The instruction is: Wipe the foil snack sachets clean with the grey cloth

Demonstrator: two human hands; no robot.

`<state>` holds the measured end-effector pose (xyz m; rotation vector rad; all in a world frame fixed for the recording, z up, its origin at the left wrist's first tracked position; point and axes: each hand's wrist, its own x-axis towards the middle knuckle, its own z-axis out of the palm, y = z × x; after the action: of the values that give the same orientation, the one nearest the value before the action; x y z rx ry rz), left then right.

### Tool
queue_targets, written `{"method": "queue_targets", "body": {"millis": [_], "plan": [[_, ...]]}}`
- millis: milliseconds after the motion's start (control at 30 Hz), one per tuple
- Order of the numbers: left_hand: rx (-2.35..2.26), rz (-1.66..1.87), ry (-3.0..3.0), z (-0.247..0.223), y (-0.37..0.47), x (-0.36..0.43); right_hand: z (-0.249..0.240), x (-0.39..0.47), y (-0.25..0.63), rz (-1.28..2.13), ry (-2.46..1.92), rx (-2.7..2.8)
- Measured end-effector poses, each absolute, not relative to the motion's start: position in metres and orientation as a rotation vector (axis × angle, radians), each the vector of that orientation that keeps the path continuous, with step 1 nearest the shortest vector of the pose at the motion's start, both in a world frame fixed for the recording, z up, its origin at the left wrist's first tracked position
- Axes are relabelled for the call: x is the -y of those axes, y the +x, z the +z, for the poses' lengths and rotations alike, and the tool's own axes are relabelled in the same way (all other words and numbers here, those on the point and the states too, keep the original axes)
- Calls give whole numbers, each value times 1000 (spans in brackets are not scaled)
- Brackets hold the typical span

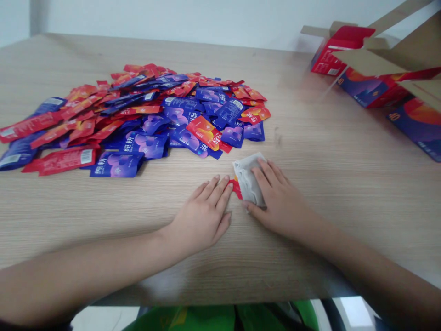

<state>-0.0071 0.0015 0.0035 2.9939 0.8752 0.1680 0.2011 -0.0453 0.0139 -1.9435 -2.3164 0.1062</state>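
A folded whitish-grey cloth (251,180) lies on a red sachet (236,187), most of which it hides. My right hand (280,195) grips the cloth, fingers over its far edge and thumb at its near corner. To the left, my left hand (203,211) rests palm down on the table, fingers stretched out, the tips at the red sachet's left end. Farther back lies a wide heap of small red-orange sachets (206,131) and blue-purple sachets (138,143), overlapping one another.
At the back right stand printed cardboard boxes with raised flaps: a red box (332,57), a blue-and-red box (367,87) and another blue-and-orange box (415,126) cut by the frame edge. The wood-grain table (330,184) ends near my body, and a pale wall (172,20) rises behind it.
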Motion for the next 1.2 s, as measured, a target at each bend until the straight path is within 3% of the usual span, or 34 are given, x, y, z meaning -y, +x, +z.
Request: {"method": "queue_targets", "body": {"millis": [600,800,967,1200], "plan": [[-869,138,3005,4,-8,-2,13,51,194,106,-1819,2409],[-882,148,2998,4,-7,-1,10,49,205,29,-1995,2305],[-877,134,2990,3,-7,-2,10,55,201,67,-1832,2466],[-879,138,3002,3,-8,-1,8,53,207,24,-2015,2319]]}}
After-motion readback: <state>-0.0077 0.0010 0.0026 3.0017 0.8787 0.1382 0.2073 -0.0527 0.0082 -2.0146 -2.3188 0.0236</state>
